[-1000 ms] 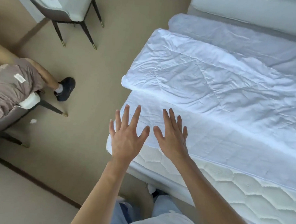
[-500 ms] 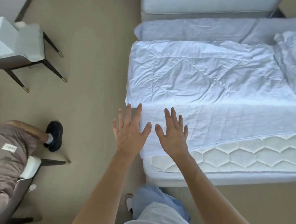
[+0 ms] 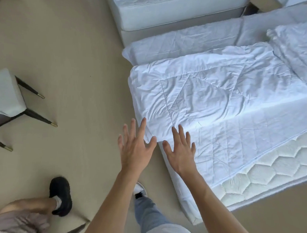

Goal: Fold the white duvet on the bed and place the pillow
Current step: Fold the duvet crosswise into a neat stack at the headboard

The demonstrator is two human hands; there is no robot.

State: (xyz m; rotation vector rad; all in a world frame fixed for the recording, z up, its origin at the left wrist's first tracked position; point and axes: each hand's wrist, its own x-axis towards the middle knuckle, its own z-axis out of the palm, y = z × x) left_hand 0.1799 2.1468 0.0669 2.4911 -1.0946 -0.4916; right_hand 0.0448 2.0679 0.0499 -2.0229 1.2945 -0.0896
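Head view: we are looking down past both forearms at the near corner of the bed (image 3: 252, 185). Our left hand (image 3: 135, 151) is hovering palm down, fingers spread wide and straight, closed on nothing; most of it is showing over the beige floor (image 3: 77, 62), with the fingertips reaching the edge of the white duvet (image 3: 203, 94). Our right hand (image 3: 180, 155) is spread just as flat beside it, thumb out, gripping nothing; it is lying over the white sheet at the corner, but we cannot tell whether the palm is pressing on the cloth or floating just above it.

We are seeing the duvet lying folded in a broad, creased band across the bed, its near corner between our two hands. A white pillow (image 3: 298, 52) is resting at the far right of the bed, just beside the duvet's end. Quilted mattress side is showing below the sheet.

Off to the left a chair (image 3: 6, 98) with dark legs is standing on the floor, well apart from the bed. At bottom left another person's leg and a black shoe (image 3: 60, 196) are showing.
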